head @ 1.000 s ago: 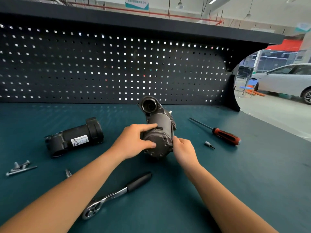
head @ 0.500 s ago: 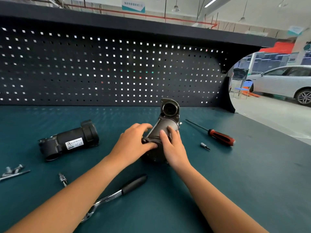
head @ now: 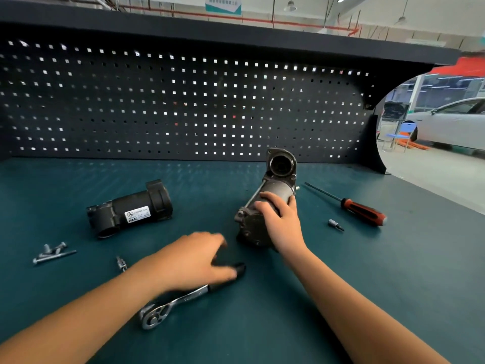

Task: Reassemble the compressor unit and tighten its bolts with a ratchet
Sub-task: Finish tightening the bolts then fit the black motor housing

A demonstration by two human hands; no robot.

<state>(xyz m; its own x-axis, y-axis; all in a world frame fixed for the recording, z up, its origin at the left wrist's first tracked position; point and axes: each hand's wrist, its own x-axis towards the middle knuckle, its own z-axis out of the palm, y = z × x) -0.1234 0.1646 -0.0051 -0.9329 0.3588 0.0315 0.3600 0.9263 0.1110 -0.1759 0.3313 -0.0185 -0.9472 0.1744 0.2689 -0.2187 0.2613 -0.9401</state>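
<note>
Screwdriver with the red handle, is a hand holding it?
No, the screwdriver lies by itself on the green bench top, while the right hand grips the compressor body instead.

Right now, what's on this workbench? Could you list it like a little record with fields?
right hand: grips the grey compressor body
left hand: blurred, fingers loose over the handle of the ratchet; contact unclear
black motor housing: lying on its side, left of the body, apart
bolts: loose pile, far left
screwdriver: right of the body, red-black handle
socket bit: beside the screwdriver
</note>
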